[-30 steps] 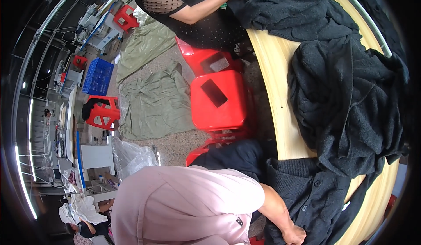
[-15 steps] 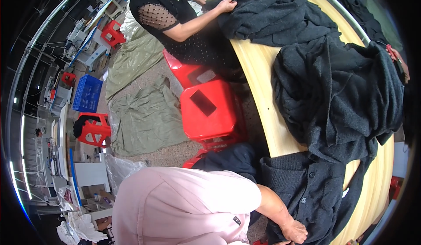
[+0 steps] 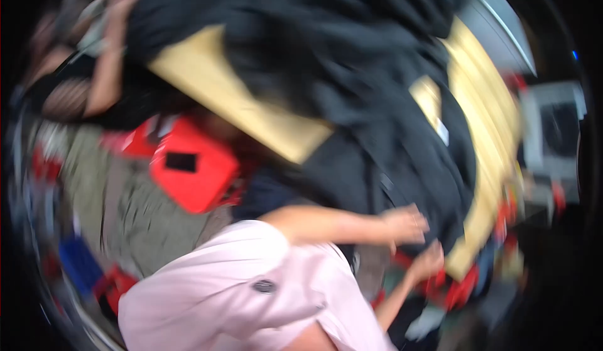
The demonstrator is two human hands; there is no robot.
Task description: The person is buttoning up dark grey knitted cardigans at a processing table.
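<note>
Dark garments are what everything revolves around here: a big heap of black, soft-looking knit clothing (image 3: 352, 81) is spread over most of the pale yellow wooden desk (image 3: 251, 109), with one piece draped over the near edge and hanging down toward the person. That hanging edge is being handled by both hands. The left hand (image 3: 407, 224) is laid on the fabric near the bottom of the drape, fingers curled, though with this much motion blur it can't be told whether anything is actually pinched or just touched. The right hand (image 3: 428, 262) is lower down, right at the hem by the desk's corner, and looks closed onto the cloth, but that's a judgement call too.

As for progress, not much can be called finished: nothing folded or stacked neatly is seen anywhere, the pile looks rumpled and unsorted, so it's judged to be early on, with one garment only just taken up at the edge and the rest of the heap left to go.

Further out, a red plastic stool (image 3: 195, 170) is seen beside the desk, and a second person's bare arm (image 3: 110, 55) is reached onto the far end of the pile. Pink sleeve fabric (image 3: 226, 288) fills the bottom.
</note>
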